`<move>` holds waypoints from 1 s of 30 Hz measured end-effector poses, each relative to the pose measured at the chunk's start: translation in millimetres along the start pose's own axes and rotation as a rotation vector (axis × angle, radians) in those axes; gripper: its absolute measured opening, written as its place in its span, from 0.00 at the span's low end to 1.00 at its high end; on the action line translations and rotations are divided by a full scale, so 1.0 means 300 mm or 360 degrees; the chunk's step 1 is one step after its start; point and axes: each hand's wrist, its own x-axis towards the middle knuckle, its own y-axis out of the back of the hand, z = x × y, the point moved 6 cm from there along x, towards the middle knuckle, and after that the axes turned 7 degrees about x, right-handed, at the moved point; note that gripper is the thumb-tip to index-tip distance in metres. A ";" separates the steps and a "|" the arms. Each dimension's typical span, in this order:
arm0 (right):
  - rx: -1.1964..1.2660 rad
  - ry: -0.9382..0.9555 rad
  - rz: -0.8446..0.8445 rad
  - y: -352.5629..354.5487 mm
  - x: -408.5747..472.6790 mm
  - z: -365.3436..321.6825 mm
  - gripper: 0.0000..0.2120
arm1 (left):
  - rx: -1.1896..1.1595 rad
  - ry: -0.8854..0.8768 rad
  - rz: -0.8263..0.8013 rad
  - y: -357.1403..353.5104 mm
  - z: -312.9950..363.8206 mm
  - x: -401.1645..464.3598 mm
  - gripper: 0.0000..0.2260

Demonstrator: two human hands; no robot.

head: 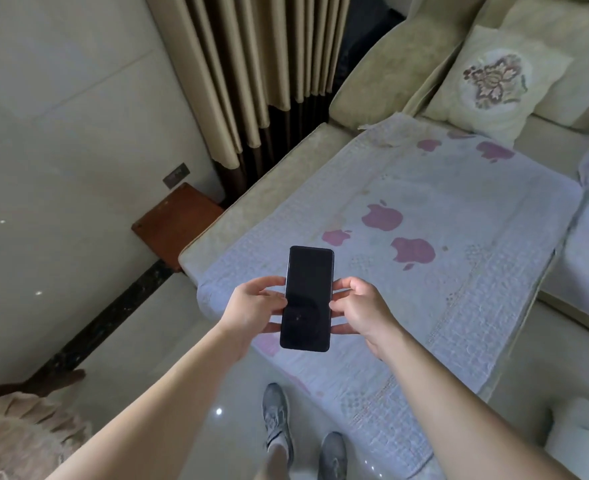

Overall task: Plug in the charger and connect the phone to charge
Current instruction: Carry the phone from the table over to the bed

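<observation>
Closest in are the person's bare forearms, reaching out over grey sneakers (277, 424) planted on the glossy floor. Both hands meet around a dark phone (306, 299), held screen-up in the air above the near edge of the sofa seat. The left hand (251, 308) pinches its left edge, thumb on top and fingers curled beneath; the right hand (364, 311) does the same on the right edge, fingers partly curled, neither hand holding anything else. The screen is black, and no cable runs from the phone. Under it lies a pale blanket (424, 271) printed with pink apples, spread over the sofa, with an embroidered cushion (494, 77) far right. Away to the left, low on the wall beside the curtain, sits a wall socket (176, 174), just above a small wooden table (179, 223). I can see no charger or cord anywhere, so the job looks barely begun: the charger must be found and plugged in, then the phone connected.
</observation>
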 end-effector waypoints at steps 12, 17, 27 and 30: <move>0.0169 -0.0159 0.0206 -0.032 0.409 0.092 0.13 | 0.0215 0.0131 -0.0182 0.000 -0.004 0.486 0.16; 0.0293 -0.0236 0.0280 -0.043 0.559 0.186 0.14 | 0.0316 0.0179 -0.0249 -0.018 -0.057 0.670 0.17; 0.0521 -0.0379 0.0402 -0.008 0.826 0.447 0.15 | 0.0482 0.0242 -0.0325 -0.130 -0.239 1.009 0.17; 0.0577 -0.0401 0.0458 0.005 0.892 0.519 0.15 | 0.0545 0.0257 -0.0336 -0.163 -0.283 1.097 0.18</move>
